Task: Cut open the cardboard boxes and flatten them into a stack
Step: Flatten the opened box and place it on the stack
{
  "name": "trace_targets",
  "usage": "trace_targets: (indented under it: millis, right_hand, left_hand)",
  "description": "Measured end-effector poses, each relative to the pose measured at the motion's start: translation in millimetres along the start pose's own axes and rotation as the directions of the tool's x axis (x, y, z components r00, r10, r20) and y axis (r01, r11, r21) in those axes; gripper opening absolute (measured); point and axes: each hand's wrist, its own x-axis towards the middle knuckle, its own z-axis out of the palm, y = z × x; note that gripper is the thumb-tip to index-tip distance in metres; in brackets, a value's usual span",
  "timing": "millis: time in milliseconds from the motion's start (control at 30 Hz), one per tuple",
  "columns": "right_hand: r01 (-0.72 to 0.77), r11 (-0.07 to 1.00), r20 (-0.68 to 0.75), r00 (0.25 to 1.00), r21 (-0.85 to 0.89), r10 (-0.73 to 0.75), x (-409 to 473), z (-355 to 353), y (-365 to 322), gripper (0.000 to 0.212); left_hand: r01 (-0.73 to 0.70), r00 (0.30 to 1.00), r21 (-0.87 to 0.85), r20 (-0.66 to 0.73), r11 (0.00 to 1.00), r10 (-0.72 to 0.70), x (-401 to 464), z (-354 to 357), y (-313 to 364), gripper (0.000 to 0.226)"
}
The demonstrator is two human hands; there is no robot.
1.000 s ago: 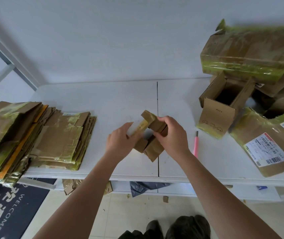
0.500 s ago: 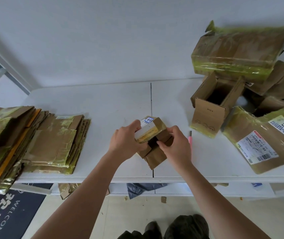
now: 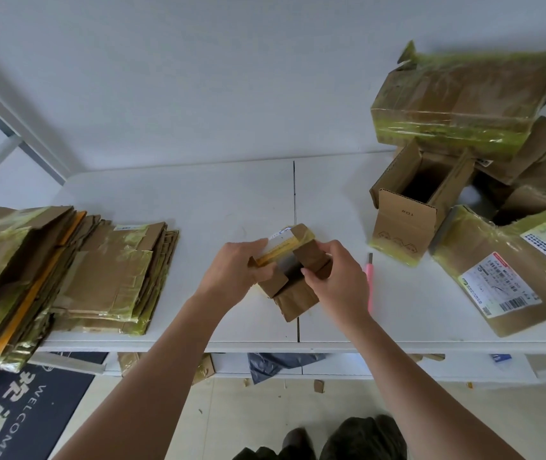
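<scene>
Both hands (left [image 3: 235, 272], right [image 3: 339, 282]) grip small box [image 3: 293, 287].

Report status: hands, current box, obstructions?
Left hand and right hand both grip the small brown cardboard box, flaps open, unflattened. Pink utility knife lies beside it. Nothing obstructing.

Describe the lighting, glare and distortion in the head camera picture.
Head view: soft, even light with faint shadows; glare on the tape of the large box; wide-angle bending curves the table edge; hands and small box look reasonably sharp, corners softer.
</scene>
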Motion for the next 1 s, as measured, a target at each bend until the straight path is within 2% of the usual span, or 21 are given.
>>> trace_targets:
  millis: [133,233,400,567,633,700,833,1000]
  right_hand:
    - [-0.001,1.000,-0.027,1.000,-0.020,0.001,4,3,-6,0.037]
    - [-0.006,1.000,-0.038,0.999,-0.015,0.006,5,1,-9,0.039]
    - [0.002,1.000,-0.048,0.999,0.005,-0.002,1,-2,-12,0.042]
    - [-0.024,0.997,-0.045,0.999,0.067,0.027,2,0,-11,0.045]
    - [-0.019,0.995,-0.039,0.999,0.097,0.023,4,1,-11,0.045]
    - [-0.011,0.992,-0.036,0.999,0.126,0.016,6,2,-11,0.045]
    - [0.013,0.991,-0.045,0.999,0.133,-0.007,8,4,-13,0.045]
    - [0.016,0.990,-0.028,1.000,0.142,-0.013,10,3,-11,0.044]
  left_hand:
    - [-0.049,0.999,0.118,-0.010,0.992,0.051,0,-5,-6,0.055]
    - [-0.057,0.998,0.004,-0.028,0.998,0.057,1,-8,-13,0.070]
    - [-0.039,0.990,-0.146,-0.138,0.989,0.019,-1,-8,-22,0.080]
    - [-0.092,0.976,-0.225,-0.214,0.970,0.043,-11,-1,-30,0.058]
    - [-0.117,0.966,-0.156,-0.246,0.981,0.077,-11,1,-34,0.057]
    - [-0.148,0.959,-0.016,-0.247,0.989,0.140,-9,0,-36,0.056]
    - [-0.180,0.964,0.168,-0.168,0.969,0.208,-7,-7,-36,0.052]
    - [-0.114,0.985,0.157,-0.109,0.981,0.132,0,-13,-32,0.039]
